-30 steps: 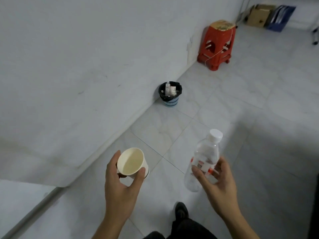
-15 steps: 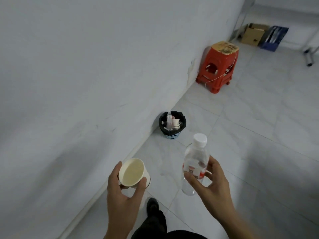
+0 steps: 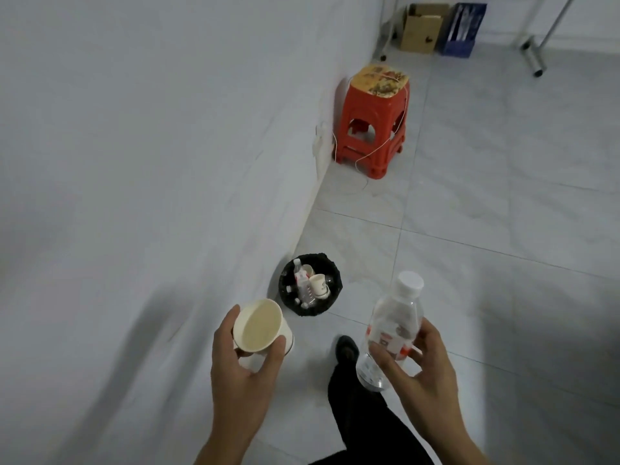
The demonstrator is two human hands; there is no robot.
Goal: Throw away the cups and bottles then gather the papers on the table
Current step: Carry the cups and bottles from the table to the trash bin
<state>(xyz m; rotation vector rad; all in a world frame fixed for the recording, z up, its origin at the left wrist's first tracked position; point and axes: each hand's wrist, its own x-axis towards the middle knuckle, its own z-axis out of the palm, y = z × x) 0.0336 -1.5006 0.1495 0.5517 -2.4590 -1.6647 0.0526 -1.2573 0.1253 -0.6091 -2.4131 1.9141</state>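
My left hand point(image 3: 240, 374) grips a white paper cup point(image 3: 260, 327), its open mouth tilted toward me. My right hand point(image 3: 421, 370) holds a clear plastic bottle point(image 3: 394, 322) with a white cap and red label, nearly upright. Just beyond both hands, a small bin with a black liner point(image 3: 310, 285) stands on the floor against the wall. It holds a few bottles and paper cups. The cup is below and left of the bin, the bottle to its right. No table or papers are in view.
A white wall point(image 3: 151, 162) runs along the left. A red plastic stool point(image 3: 374, 120) with a white cable stands farther along it. A cardboard box point(image 3: 422, 26) and a blue box point(image 3: 464, 28) sit at the back. My dark shoe point(image 3: 347, 350) is on the tiled floor.
I have walked closer to the bin, which now sits just ahead of my hands. Both hands keep the same hold on cup and bottle.
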